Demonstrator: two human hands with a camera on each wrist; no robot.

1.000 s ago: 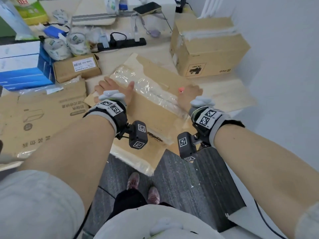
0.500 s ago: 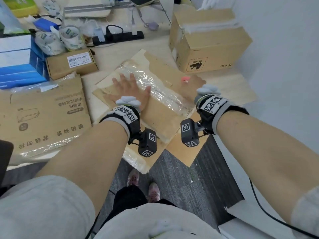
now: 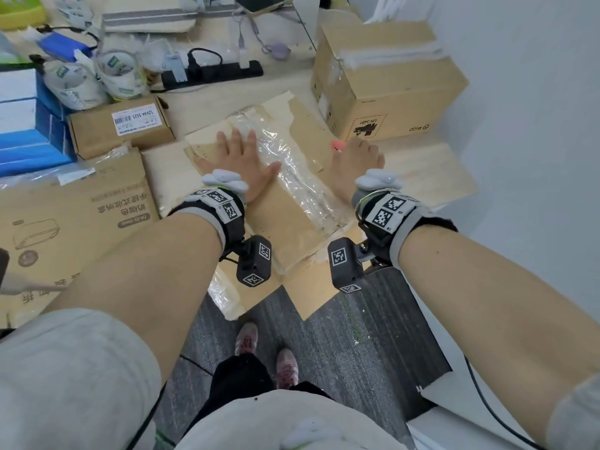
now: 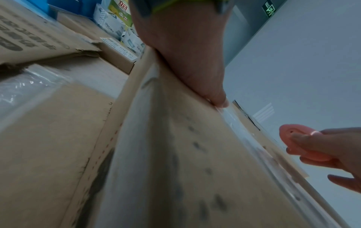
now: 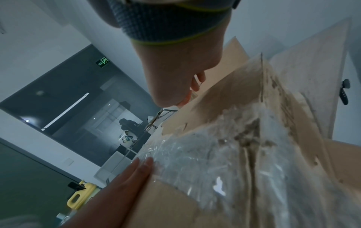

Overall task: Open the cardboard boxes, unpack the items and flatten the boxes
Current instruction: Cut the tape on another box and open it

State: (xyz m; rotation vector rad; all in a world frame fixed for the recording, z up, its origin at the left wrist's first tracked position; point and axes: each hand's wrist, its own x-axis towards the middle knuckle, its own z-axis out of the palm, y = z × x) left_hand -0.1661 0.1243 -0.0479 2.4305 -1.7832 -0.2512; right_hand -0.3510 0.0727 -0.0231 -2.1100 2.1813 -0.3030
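While the flattened cardboard box [image 3: 292, 228] lies on the light wooden worktop [image 3: 431, 170] with its near end hanging past the edge above the grey carpet, the left hand [image 3: 242, 164] presses on it palm down, fingers straight and spread, its grip released, the fingertips reaching onto the crinkled clear packing tape [image 3: 292, 177] that runs along the panel. To the right, the right hand [image 3: 354, 164] rests on the same panel with its grip curled around a small pink box cutter [image 3: 337, 145]; the left wrist view shows the thumb and fingers pinching that pink cutter [image 4: 299, 143] just above the cardboard. A sealed brown carton [image 3: 386, 89] with a black printed mark stands upright just behind the right hand. Left of the flattened box sit a small labelled carton [image 3: 120, 126] and another flattened box [image 3: 65, 228] with printed characters, and a black power strip [image 3: 211, 74] lies farther back.
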